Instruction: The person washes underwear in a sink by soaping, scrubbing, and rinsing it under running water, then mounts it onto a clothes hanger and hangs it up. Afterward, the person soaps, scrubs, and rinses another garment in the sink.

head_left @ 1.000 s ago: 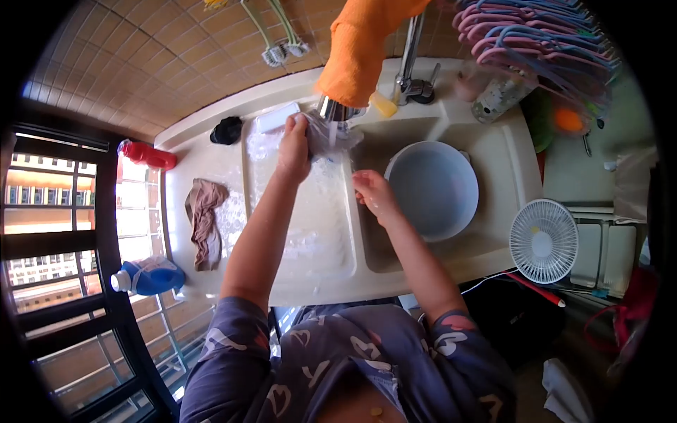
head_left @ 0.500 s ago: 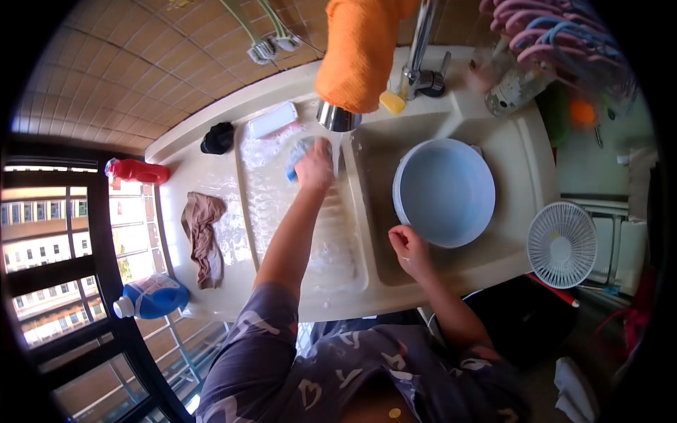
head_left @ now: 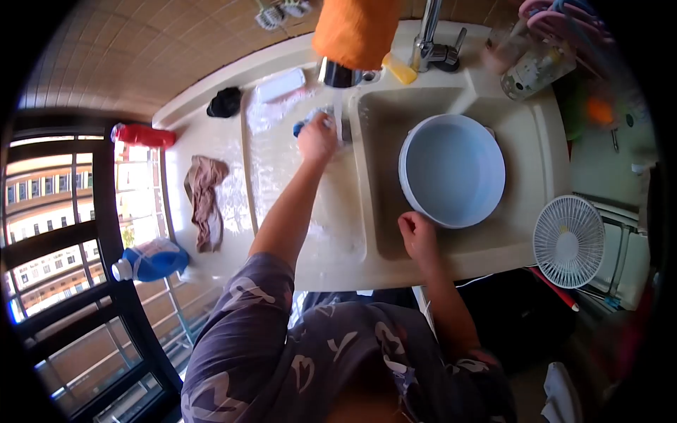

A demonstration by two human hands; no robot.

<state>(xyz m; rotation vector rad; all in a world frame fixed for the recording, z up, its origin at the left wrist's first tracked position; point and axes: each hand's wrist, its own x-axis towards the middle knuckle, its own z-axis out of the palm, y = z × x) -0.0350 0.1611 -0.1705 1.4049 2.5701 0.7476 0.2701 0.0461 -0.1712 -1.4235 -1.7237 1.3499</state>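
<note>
My left hand [head_left: 317, 138] is closed on a small grey-blue cloth [head_left: 321, 115], pressed on the wet washboard slope of the sink [head_left: 300, 204]. Water runs down right beside it from a tap wrapped in an orange cloth [head_left: 356, 32]. My right hand [head_left: 420, 238] hangs over the basin's front, just below a round white tub [head_left: 453, 170]; its fingers are curled, with nothing visible in them.
On the ledge lie a black sock-like cloth [head_left: 224, 102], a white soap bar or box [head_left: 281, 85], a brown cloth [head_left: 205, 203] and a yellow item [head_left: 400, 69]. Red [head_left: 143, 135] and blue [head_left: 151, 259] bottles stand left, a white fan [head_left: 568, 242] right.
My left hand has gone from lifting the cloth near the tap to holding it down on the washboard. My right hand has moved right and toward me, below the tub, its fingers more curled.
</note>
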